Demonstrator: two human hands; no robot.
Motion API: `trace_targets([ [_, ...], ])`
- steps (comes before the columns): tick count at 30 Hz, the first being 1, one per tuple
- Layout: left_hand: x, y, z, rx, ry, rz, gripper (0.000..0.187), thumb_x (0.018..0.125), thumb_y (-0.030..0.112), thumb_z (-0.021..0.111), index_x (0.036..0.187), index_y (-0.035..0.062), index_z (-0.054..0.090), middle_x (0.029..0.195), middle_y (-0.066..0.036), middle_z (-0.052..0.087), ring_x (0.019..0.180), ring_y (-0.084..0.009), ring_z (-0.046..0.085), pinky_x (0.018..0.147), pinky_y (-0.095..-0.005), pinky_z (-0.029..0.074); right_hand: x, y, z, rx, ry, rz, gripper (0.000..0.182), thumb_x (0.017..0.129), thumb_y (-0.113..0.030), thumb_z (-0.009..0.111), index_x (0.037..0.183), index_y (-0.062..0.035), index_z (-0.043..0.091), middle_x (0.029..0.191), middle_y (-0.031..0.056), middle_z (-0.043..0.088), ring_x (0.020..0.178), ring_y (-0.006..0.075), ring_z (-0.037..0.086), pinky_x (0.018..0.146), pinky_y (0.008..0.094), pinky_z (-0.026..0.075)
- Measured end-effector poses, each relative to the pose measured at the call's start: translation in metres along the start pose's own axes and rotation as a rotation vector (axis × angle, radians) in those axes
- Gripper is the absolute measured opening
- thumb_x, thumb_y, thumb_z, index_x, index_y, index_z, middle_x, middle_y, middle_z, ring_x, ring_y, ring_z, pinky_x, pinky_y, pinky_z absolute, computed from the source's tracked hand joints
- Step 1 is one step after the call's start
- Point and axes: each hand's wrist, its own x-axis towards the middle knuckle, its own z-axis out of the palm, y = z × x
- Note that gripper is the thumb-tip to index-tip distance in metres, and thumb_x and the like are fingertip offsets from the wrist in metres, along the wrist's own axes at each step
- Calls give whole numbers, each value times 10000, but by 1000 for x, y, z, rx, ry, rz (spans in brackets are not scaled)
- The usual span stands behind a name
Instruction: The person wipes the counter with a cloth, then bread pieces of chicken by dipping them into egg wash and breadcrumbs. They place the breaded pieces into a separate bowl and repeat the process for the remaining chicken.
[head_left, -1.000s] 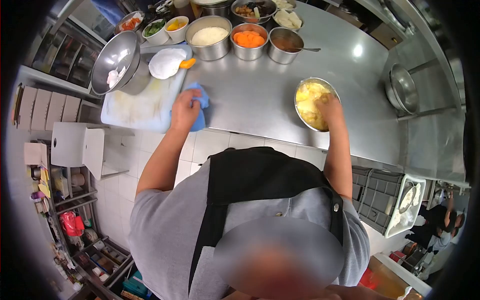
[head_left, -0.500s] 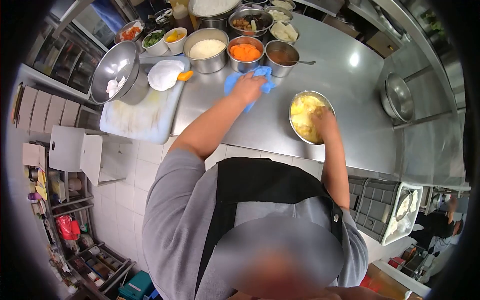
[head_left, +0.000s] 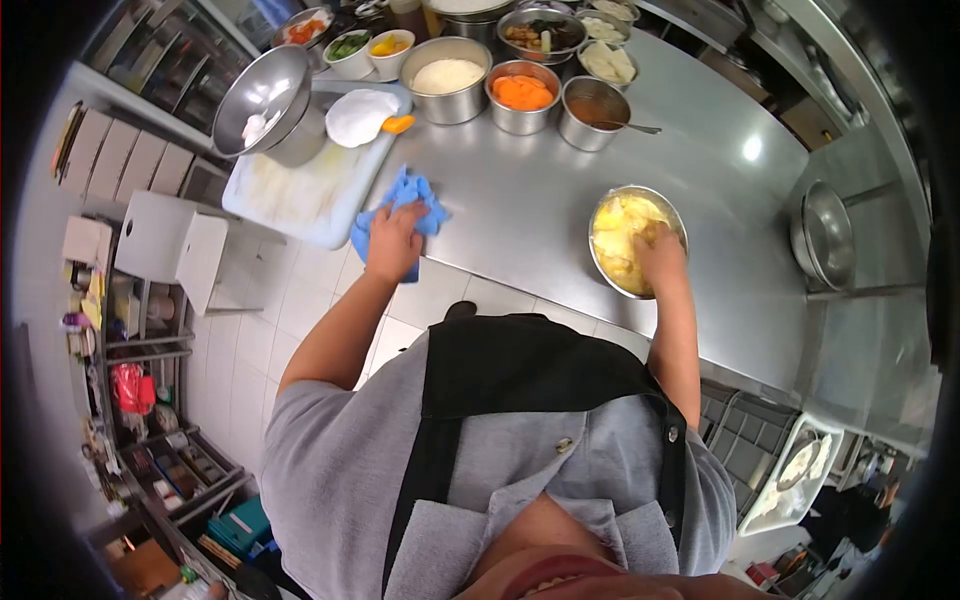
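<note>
My left hand [head_left: 396, 238] presses on a crumpled blue cloth [head_left: 430, 205] at the front edge of the steel counter [head_left: 500, 200], right of the white cutting board [head_left: 290, 190]. Part of the cloth hangs past the edge. The fingers of that hand are spread over the cloth. My right hand [head_left: 660, 250] reaches into a metal bowl [head_left: 597, 268] of yellow mixture [head_left: 622, 232]. Its fingertips are in the mixture and partly hidden, and the fingers look bent together.
Behind stand pots of pale crumbs [head_left: 447, 76], orange slices [head_left: 522, 93] and brown sauce with a spoon [head_left: 640, 128]. A large steel bowl [head_left: 262, 100] tilts over the board, near a white cloth-like item [head_left: 361, 117] with an orange part. Metal bowls [head_left: 825, 235] hang at right.
My left hand and the blue cloth have moved left and toward me, from beside the pots to the counter's front edge. My right hand stays in the bowl. The whole view has shifted slightly.
</note>
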Motion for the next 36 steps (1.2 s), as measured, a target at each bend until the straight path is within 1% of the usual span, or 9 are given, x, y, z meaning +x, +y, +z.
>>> trace_targets([
  [5,-102,3,-20,-141,-284,-29,393,618,-60,581,956,138,605,1065,-39,602,985,-327,530,888,-429,402,-1,3,-3,39,-25,-52,454,826,-260,577,1138,60,499,1082,288,541,972,416,554,850,440,447],
  [11,-59,56,-75,34,175,-22,407,610,-63,586,973,121,608,1053,-49,600,956,-313,531,843,-396,434,1,8,2,24,-28,-116,444,828,-265,567,1112,71,502,1078,294,540,967,421,553,851,443,445],
  [16,16,32,-74,111,231,138,428,642,-33,565,1036,131,597,1142,-54,578,1065,-342,494,923,-443,393,4,3,0,38,-33,-162,431,827,-260,554,1094,76,511,1002,293,576,946,418,564,840,441,449],
  [19,31,-12,-37,156,-198,-82,417,670,34,595,1066,164,598,1171,-37,571,1080,-359,486,955,-464,374,2,-2,-9,-24,-55,-127,430,820,-249,555,1104,71,515,944,294,601,918,410,581,816,442,456],
  [22,52,6,-49,331,-359,-214,454,706,174,657,1147,237,572,1153,-43,586,1099,-332,495,963,-483,351,-4,-7,-26,-13,-43,-102,384,807,-243,571,1078,30,570,933,268,620,900,403,594,792,439,464],
  [26,110,6,-57,-150,-194,-389,526,707,288,709,1191,184,531,1092,-119,595,988,-345,556,909,-496,398,-25,-18,-37,65,52,-54,337,799,-226,587,1033,15,611,920,243,633,880,395,603,782,420,472],
  [28,150,-34,-20,-529,271,-279,533,740,301,705,1168,46,515,983,-172,588,868,-312,592,782,-459,494,-27,-21,-35,169,75,-49,333,796,-209,592,1039,18,611,906,237,638,860,377,614,766,401,479],
  [30,186,-30,-29,-883,283,-592,548,758,268,704,1141,-53,479,913,-175,564,785,-253,588,648,-376,545,-28,-29,-34,222,82,-49,328,795,-195,594,1043,18,612,895,232,642,841,359,624,750,382,484],
  [36,250,-88,14,-1461,32,-800,222,800,59,574,960,12,428,806,-140,529,632,-186,532,542,-344,544,-44,-49,-33,265,29,45,321,798,-178,591,1049,20,613,869,222,649,797,308,642,718,343,489],
])
